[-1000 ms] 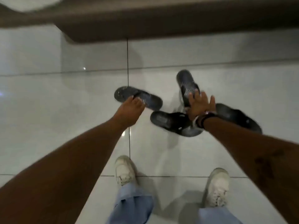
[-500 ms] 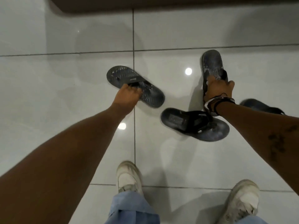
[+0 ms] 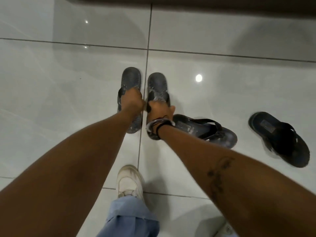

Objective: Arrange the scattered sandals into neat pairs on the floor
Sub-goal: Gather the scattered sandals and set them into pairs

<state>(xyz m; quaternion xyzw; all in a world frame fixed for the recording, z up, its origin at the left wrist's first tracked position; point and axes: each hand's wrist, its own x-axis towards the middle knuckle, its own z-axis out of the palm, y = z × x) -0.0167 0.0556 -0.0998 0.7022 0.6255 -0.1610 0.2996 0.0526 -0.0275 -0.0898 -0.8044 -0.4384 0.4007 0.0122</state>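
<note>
Two dark grey flip-flop sandals stand side by side, toes pointing away from me, on the white tiled floor. My left hand (image 3: 133, 101) grips the strap of the left grey sandal (image 3: 131, 77). My right hand (image 3: 159, 111) grips the strap of the right grey sandal (image 3: 157, 84); bracelets circle that wrist. A black sandal (image 3: 205, 130) lies crosswise just right of my right wrist, its heel under my forearm. A second black sandal (image 3: 280, 139) lies apart at the far right, angled.
Glossy white floor tiles (image 3: 68, 93) with dark grout lines. A dark brown furniture edge (image 3: 205, 2) runs along the top. My white shoe (image 3: 129, 182) and blue trouser leg (image 3: 130, 218) stand at the bottom centre; my other shoe (image 3: 225, 228) peeks in at the bottom right.
Both hands have drawn the two grey sandals together from scattered, angled positions into a parallel pair. The view has shifted, so the two black sandals now show further right.
</note>
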